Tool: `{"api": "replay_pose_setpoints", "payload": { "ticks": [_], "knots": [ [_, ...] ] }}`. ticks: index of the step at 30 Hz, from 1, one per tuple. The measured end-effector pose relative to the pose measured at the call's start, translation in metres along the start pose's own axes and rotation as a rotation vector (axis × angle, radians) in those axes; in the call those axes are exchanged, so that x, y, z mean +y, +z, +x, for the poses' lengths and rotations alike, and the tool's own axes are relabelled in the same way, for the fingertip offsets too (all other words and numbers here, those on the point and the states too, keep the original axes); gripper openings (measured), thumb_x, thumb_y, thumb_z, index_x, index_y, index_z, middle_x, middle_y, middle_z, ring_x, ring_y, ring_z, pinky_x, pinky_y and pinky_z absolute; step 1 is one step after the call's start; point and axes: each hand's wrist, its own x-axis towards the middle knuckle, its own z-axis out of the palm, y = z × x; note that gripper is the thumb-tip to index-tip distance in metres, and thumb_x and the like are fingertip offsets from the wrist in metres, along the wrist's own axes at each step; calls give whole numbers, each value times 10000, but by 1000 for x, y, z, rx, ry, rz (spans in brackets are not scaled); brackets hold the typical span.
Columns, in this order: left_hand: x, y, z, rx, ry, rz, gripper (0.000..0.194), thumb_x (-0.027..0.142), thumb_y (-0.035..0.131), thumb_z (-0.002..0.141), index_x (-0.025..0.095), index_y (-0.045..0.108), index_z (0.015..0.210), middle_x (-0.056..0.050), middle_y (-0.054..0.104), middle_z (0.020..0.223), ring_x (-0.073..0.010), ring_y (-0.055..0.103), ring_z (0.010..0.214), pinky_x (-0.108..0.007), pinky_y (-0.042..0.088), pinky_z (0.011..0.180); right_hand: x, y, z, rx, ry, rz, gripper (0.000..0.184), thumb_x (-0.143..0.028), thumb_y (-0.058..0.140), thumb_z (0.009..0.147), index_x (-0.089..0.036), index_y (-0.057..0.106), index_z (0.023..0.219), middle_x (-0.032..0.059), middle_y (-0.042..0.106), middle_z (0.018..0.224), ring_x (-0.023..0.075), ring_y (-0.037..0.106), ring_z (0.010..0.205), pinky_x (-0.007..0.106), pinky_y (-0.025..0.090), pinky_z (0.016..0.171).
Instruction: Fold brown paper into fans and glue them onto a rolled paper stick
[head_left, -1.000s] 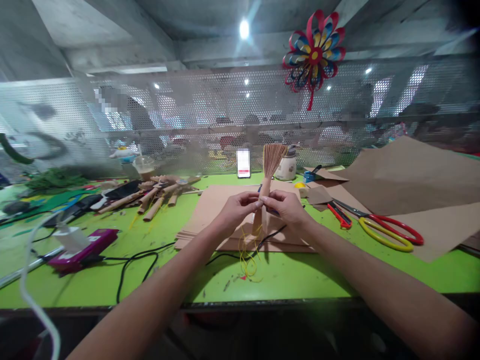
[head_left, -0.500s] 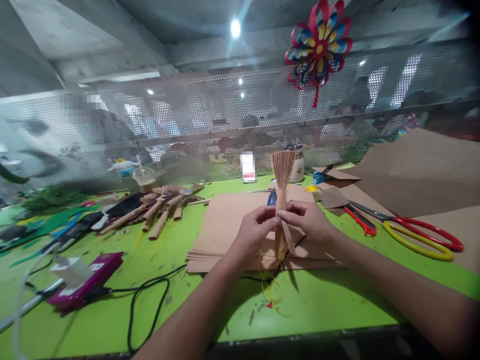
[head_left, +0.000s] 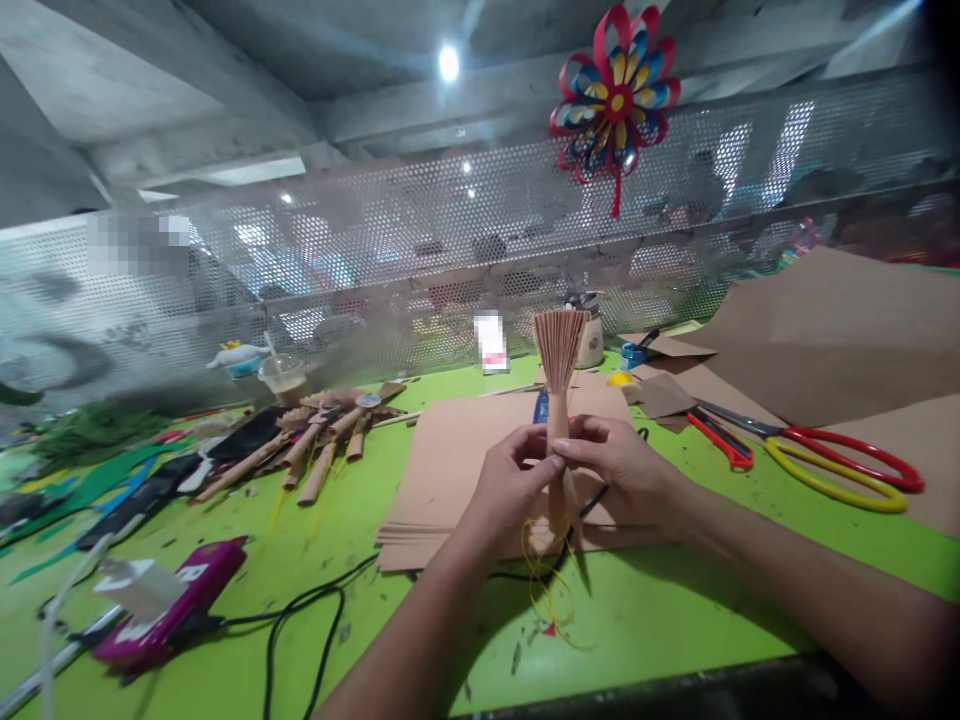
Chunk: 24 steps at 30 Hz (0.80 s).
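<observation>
Upright between my hands is a pleated brown paper piece (head_left: 559, 370), fanned out at the top and narrowed to a wrapped stem below. My left hand (head_left: 517, 475) pinches the stem from the left with thumb and fingers. From the other side my right hand (head_left: 615, 460) is closed on the same stem, its thumb close to the left thumb. Yellow thread (head_left: 551, 590) hangs in loose loops from the lower end down to the green table. Behind the stem lies a stack of brown paper sheets (head_left: 450, 470); a blue object (head_left: 541, 405) shows partly.
Right of my hands are a red cutter knife (head_left: 721, 442) and scissors (head_left: 840, 470) with red and yellow handles. Rolled brown paper pieces (head_left: 322, 440) lie at left, near a plastic cup (head_left: 283, 378). A magenta power strip (head_left: 172, 605) and black cable (head_left: 300, 600) sit front left.
The camera view has shifted and tilted. Both hands keep their pinch on the paper piece; the paper flap sticking out at its lower right now shows less than half a second ago.
</observation>
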Motion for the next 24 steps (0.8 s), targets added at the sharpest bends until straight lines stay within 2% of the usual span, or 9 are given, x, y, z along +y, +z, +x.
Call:
{"api": "replay_pose_setpoints", "payload": {
  "ticks": [5, 11, 14, 20, 24],
  "knots": [
    [2, 0, -4, 5, 14, 46, 386, 315, 710, 722, 114, 645, 1045, -88, 671, 880, -209, 623, 847, -316, 479, 767, 3, 0, -1, -19, 16, -3, 290, -343, 788, 645, -154, 703, 847, 36, 671, 716, 207, 614, 762, 357, 467, 732],
    [-7, 4, -1, 41, 72, 62, 352, 276, 697, 728, 122, 642, 1039, -78, 670, 877, -192, 622, 822, -316, 485, 765, 1, 6, -4, -30, 74, 152, 255, -284, 807, 629, -167, 695, 825, 40, 679, 800, 196, 618, 798, 349, 460, 757],
    [-10, 3, 2, 30, 89, 52, 359, 282, 698, 735, 112, 630, 1044, -79, 669, 858, -187, 626, 787, -326, 488, 754, 2, 7, -5, -6, 81, 155, 271, -302, 815, 624, -160, 695, 821, 48, 676, 828, 192, 615, 803, 331, 455, 738],
    [-7, -5, 1, 5, 88, -27, 332, 285, 688, 759, 119, 659, 1045, -99, 686, 990, -211, 617, 929, -348, 459, 867, 3, 7, -1, -3, 40, 112, 294, -363, 791, 662, -144, 698, 834, 18, 641, 759, 120, 555, 688, 265, 425, 654],
    [-8, -12, 2, 35, 109, -115, 429, 253, 702, 750, 155, 619, 1160, -84, 685, 999, -191, 611, 924, -339, 450, 869, -4, 7, -2, 125, -49, 112, 275, -403, 745, 711, -152, 684, 805, -3, 606, 700, 97, 503, 630, 241, 415, 613]
  ]
}}
